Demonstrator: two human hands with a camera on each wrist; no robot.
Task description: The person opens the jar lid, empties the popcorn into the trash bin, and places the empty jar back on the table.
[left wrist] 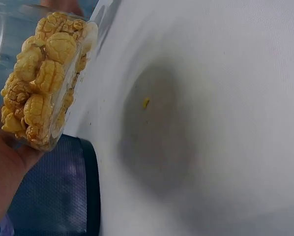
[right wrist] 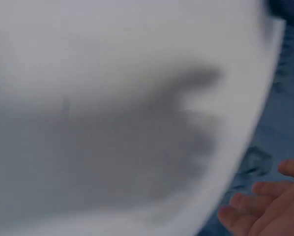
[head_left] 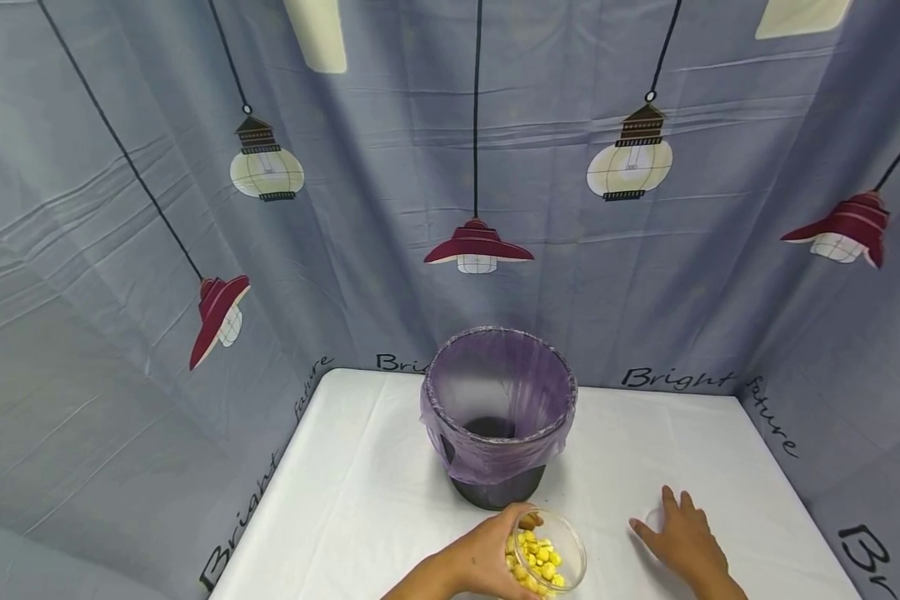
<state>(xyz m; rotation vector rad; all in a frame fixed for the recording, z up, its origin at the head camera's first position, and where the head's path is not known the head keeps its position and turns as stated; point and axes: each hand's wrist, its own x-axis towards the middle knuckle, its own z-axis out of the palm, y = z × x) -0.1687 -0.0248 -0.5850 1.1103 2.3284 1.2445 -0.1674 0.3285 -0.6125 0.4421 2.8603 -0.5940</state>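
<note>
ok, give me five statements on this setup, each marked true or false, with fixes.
1. The left hand grips a clear container of yellow popcorn. True.
2. A yellow crumb lies on the white tabletop. True.
3. The trash bin stands on the tabletop. True.
4. A green bag lines it. False: the liner is purple.
5. Both hands grip the container. False: the right hand is apart from it.
</note>
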